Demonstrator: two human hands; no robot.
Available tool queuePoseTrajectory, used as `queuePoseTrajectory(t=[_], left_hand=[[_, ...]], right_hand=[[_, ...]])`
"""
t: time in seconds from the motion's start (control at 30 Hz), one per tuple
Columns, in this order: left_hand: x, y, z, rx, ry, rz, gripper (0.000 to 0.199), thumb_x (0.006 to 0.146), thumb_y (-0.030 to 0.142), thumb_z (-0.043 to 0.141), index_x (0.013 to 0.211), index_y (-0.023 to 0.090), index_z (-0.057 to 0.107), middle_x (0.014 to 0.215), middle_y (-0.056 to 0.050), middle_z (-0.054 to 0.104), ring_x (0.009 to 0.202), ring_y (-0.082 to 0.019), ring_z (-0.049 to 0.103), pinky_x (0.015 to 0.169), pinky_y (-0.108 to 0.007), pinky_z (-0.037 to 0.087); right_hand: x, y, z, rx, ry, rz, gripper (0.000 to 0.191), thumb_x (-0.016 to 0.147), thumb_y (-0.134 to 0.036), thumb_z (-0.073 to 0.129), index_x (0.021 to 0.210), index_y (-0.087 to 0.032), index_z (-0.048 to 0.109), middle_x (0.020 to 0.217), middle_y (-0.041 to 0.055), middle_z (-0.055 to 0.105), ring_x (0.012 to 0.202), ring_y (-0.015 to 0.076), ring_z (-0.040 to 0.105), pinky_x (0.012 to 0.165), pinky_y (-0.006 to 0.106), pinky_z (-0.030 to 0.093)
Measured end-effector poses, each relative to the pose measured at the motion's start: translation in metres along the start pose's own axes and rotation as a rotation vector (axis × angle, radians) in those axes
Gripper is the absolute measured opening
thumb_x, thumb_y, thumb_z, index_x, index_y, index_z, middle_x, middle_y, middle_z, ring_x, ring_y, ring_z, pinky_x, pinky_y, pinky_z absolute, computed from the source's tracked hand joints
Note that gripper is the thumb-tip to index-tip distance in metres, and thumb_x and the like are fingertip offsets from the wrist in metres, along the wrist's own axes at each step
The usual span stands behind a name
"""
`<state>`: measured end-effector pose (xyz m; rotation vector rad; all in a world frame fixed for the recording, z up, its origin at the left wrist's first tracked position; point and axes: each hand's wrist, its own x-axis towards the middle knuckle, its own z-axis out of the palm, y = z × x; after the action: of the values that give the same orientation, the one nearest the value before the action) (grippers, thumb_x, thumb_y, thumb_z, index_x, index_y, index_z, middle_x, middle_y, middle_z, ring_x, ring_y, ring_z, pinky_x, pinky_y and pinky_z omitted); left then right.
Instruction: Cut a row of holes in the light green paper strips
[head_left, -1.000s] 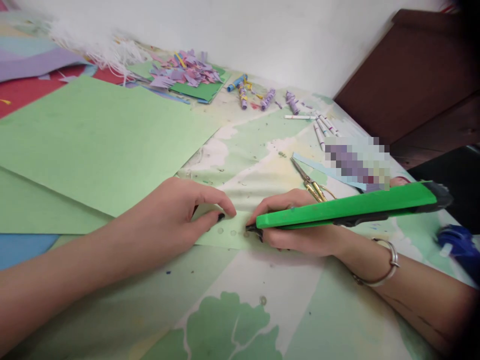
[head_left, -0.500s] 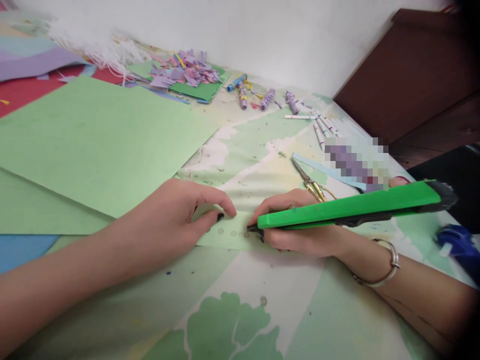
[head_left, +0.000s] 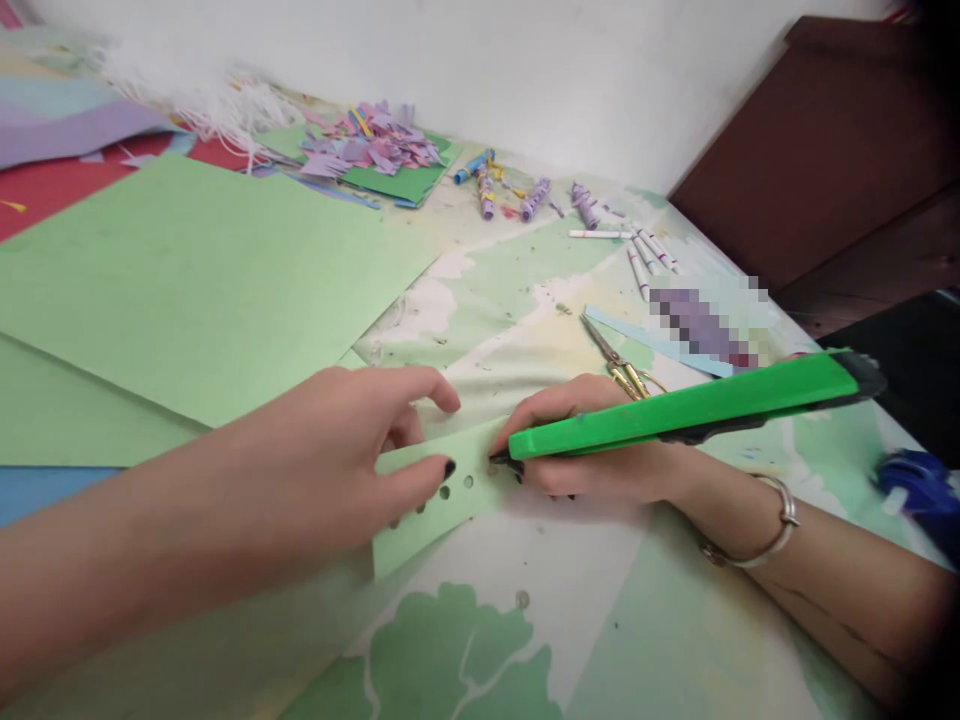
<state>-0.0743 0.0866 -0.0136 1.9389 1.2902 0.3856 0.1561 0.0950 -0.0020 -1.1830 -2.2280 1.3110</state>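
Observation:
A pale green paper strip (head_left: 435, 505) with several round clear dots or holes in a row lies tilted between my hands. My left hand (head_left: 375, 450) is over its left end, thumb on the paper near the dots, index finger raised and apart from the thumb; its other fingers are partly hidden. In my right hand (head_left: 585, 440) is a green and black cutter-like tool (head_left: 682, 405), its dark tip down at the strip's right end. A bracelet circles my right wrist.
Gold-handled scissors (head_left: 622, 365) lie beyond my right hand, near white markers (head_left: 649, 250). Large green sheets (head_left: 202, 290) cover the left. Paper scraps (head_left: 382, 140) and rolled paper pieces (head_left: 536, 198) are at the back. A blue object (head_left: 911, 485) sits far right.
The strip's left end has swung toward me and lifted, tilting the strip. My left thumb and index finger have spread further apart. The green tool has shifted slightly left.

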Motion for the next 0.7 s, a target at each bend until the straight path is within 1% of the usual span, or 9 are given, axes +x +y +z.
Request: queuePoseTrajectory(t=[0.03, 0.1, 0.17, 0.3, 0.47, 0.6, 0.7], left_hand=[[0.005, 0.001, -0.002, -0.029, -0.089, -0.047, 0.033, 0.075, 0.038, 0.055, 0.107, 0.031, 0.059, 0.063, 0.004, 0.059, 0.045, -0.012, 0.049, 0.037, -0.019, 0.035], [0.016, 0.004, -0.004, -0.072, -0.177, -0.079, 0.028, 0.075, 0.037, 0.056, 0.102, 0.030, 0.059, 0.055, 0.006, 0.052, 0.045, -0.012, 0.047, 0.037, -0.017, 0.033], [0.022, 0.008, -0.003, -0.095, -0.184, -0.068, 0.024, 0.074, 0.033, 0.057, 0.097, 0.028, 0.060, 0.053, 0.007, 0.046, 0.045, -0.010, 0.044, 0.037, -0.016, 0.031], [0.023, 0.012, -0.001, -0.129, -0.179, -0.022, 0.023, 0.076, 0.026, 0.054, 0.097, 0.029, 0.061, 0.055, 0.007, 0.044, 0.046, -0.009, 0.041, 0.038, -0.016, 0.030], [0.022, 0.014, -0.003, -0.188, -0.209, -0.054, 0.023, 0.074, 0.026, 0.054, 0.095, 0.028, 0.062, 0.055, 0.007, 0.043, 0.046, -0.009, 0.039, 0.037, -0.015, 0.031], [0.023, 0.013, -0.003, -0.199, -0.201, -0.081, 0.023, 0.073, 0.028, 0.055, 0.095, 0.029, 0.062, 0.055, 0.007, 0.045, 0.045, -0.009, 0.039, 0.037, -0.015, 0.031], [0.023, 0.012, -0.001, -0.214, -0.203, -0.101, 0.025, 0.073, 0.029, 0.056, 0.097, 0.029, 0.062, 0.056, 0.007, 0.045, 0.045, -0.009, 0.038, 0.037, -0.015, 0.031]], right_hand=[[0.001, 0.000, 0.000, -0.002, 0.011, 0.008, 0.023, 0.065, -0.009, 0.059, 0.083, -0.013, 0.073, 0.058, -0.0045, 0.061, 0.051, 0.0049, 0.050, 0.048, 0.010, 0.042], [0.002, 0.002, 0.001, -0.014, 0.029, 0.003, 0.023, 0.064, -0.009, 0.059, 0.082, -0.013, 0.073, 0.057, -0.0050, 0.060, 0.051, 0.0043, 0.049, 0.047, 0.009, 0.041], [0.001, 0.004, 0.002, -0.027, 0.044, -0.037, 0.023, 0.064, -0.008, 0.059, 0.082, -0.013, 0.073, 0.059, -0.0052, 0.061, 0.052, 0.0038, 0.049, 0.048, 0.009, 0.040], [0.000, 0.007, 0.003, -0.055, 0.069, -0.113, 0.023, 0.064, -0.005, 0.059, 0.082, -0.013, 0.073, 0.060, -0.0056, 0.060, 0.051, 0.0030, 0.046, 0.047, 0.009, 0.038], [-0.001, 0.006, 0.002, -0.029, 0.059, -0.112, 0.024, 0.064, -0.004, 0.059, 0.082, -0.012, 0.072, 0.059, -0.0056, 0.059, 0.051, 0.0032, 0.045, 0.047, 0.009, 0.037], [0.000, 0.007, 0.002, -0.024, 0.061, -0.129, 0.023, 0.063, -0.004, 0.060, 0.081, -0.012, 0.072, 0.060, -0.0056, 0.060, 0.051, 0.0032, 0.045, 0.046, 0.010, 0.037], [0.000, 0.007, 0.002, -0.028, 0.062, -0.109, 0.023, 0.063, -0.005, 0.060, 0.081, -0.013, 0.073, 0.060, -0.0054, 0.060, 0.051, 0.0039, 0.046, 0.046, 0.011, 0.037]])
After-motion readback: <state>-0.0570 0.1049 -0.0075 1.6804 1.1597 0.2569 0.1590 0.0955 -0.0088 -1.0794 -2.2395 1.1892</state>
